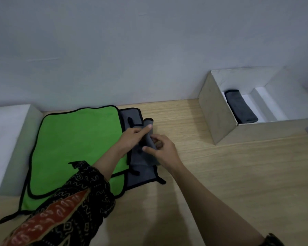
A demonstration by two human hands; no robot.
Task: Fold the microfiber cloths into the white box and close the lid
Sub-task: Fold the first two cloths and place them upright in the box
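On the wooden bench (238, 174), a green cloth (75, 144) with black trim is lying spread flat at the left. At the right, the white box (215, 110) is standing open, holding a folded dark cloth (240, 107). Just beside the green one, a grey cloth (140, 173) is lying partly rolled. The right hand (162, 148) is pinching its roll. The left hand (132, 137) is laying a straight forefinger on it, and its other fingers are too blurred to tell.
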